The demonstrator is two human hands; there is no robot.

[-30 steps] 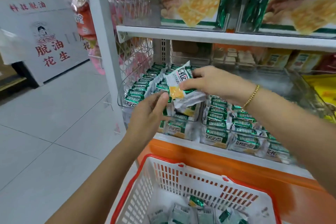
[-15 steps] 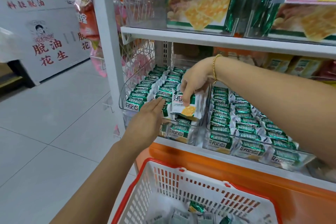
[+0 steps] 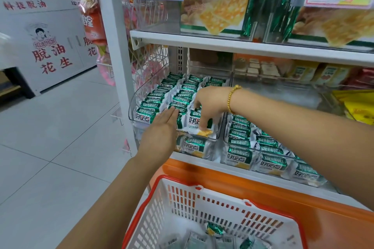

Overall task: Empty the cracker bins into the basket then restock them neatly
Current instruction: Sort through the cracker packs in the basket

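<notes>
Currently the right hand (image 3: 210,105) has its fingers curled down over the top of a white-and-green foil cracker packet (image 3: 199,125). Tips are on its printed face, thumb hidden behind, so it's clamped on it, standing it upright at the front of the third row. The left hand (image 3: 162,127) is flat, fingers straight & together, pressing vs. the front packets of the two left rows and holding nothing. Both work in the clear plastic bin (image 3: 132,111) at the shelf's left end, nearly full w/ neat rows. A second clear bin (image 3: 225,135) just beside it on the right is likewise stocked. Below, the red-rimmed white plastic basket (image 3: 182,204) has only a few loose packets (image 3: 215,228) in it, so restocking looks approx. done. Handling, my guess: the packet is light, puffy, slick foil, w/ brittle crackers inside. Don't squeeze the middle; take it by the top edge or crimped seal & slide it in, no forcing. Rows may topple fwd w/o the flat hand bracing them.
</notes>
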